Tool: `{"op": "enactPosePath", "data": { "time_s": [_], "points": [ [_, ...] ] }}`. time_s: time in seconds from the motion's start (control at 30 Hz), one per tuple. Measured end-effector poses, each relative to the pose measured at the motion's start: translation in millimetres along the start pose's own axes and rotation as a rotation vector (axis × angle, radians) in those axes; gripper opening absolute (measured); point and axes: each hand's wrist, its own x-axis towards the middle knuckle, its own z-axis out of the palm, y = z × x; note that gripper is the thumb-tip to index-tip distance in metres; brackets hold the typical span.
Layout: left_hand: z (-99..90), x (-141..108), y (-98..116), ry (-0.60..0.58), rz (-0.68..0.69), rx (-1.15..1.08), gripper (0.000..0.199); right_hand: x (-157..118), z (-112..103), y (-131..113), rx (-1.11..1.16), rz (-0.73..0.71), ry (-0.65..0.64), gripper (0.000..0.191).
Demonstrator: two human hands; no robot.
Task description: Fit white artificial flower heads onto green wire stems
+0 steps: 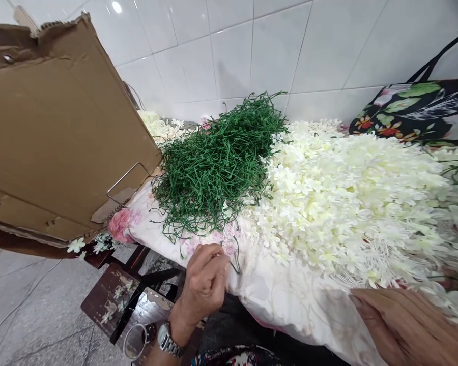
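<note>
My left hand [208, 279], a watch on its wrist, is closed in a pinch on a green plastic flower stem [236, 256] over the cloth's front edge. Beyond it lies a tangled heap of green stems [221, 162]. My right hand [412, 325] is at the lower right, beside a big pile of cream-white artificial flower heads [328, 193]. Its fingers are pressed together with the thumb against them; whatever may be between the tips is hidden. The flower pile borders the stem heap on its right.
A large cardboard box [61, 132] stands at the left, a bent wire [124, 178] on its side. A floral cloth [286, 295] covers the work surface. A black flowered bag [416, 112] rests against the tiled wall [229, 56]. Below left is a wooden stool [107, 297] with a clear cup [135, 341].
</note>
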Motion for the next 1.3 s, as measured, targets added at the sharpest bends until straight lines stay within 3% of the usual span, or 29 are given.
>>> {"op": "enactPosePath", "data": {
  "time_s": [0.1, 0.27, 0.4, 0.5, 0.77, 1.0, 1.3],
  "points": [
    [2.8, 2.1, 1.4, 0.051, -0.181, 0.114, 0.02, 1.4, -1.3, 4.5, -0.1, -0.134, -0.045, 0.015],
    [12.8, 15.2, 9.6, -0.12, -0.379, 0.539, 0.017, 1.5, -2.5, 4.1, -0.101, -0.108, -0.046, 0.018],
    [18.9, 22.9, 13.7, -0.187, -0.446, 0.575, 0.018, -3.8, -1.2, 7.5, -0.112, -0.108, -0.012, 0.018],
    [21.6, 23.7, 13.7, -0.154, -0.501, 0.519, 0.022, -5.2, -0.4, 10.5, -0.096, -0.155, 0.011, 0.019],
    [13.0, 22.4, 19.1, 0.059, -0.483, 0.07, 0.015, 7.3, -7.5, -8.8, -0.136, -0.118, -0.027, 0.01],
    [20.1, 10.7, 48.2, -0.186, -0.614, -0.747, 0.014, 18.4, -13.8, -16.9, -0.087, -0.057, -0.015, 0.007],
    [33.5, 3.2, 75.6, -0.331, -0.603, -1.015, 0.016, 45.1, -29.1, -60.6, 0.23, 0.121, -0.151, 0.014]
  ]
}}
